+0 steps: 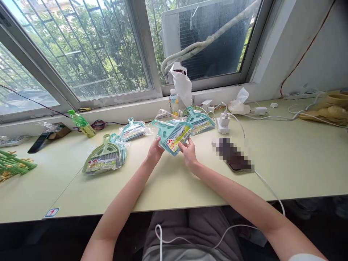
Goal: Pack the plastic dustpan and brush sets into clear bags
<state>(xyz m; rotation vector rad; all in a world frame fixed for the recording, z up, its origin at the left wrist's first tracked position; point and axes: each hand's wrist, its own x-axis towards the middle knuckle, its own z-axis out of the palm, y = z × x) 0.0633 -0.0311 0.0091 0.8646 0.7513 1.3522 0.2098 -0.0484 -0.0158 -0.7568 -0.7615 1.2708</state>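
Between my two hands is a teal dustpan and brush set in a clear bag with a printed label, raised above the table and tilted. My left hand grips its lower left edge. The fingers of my right hand close on its lower right side, over the label. Behind it to the right lie more bagged teal sets. To the left rests a stack of bagged sets with a green one on top, and a single teal set lies farther back.
A phone with a white cable lies right of my hands, near a white plug adapter. A green bottle, a small bottle and tissues stand along the back. Green bundles lie far left on the table.
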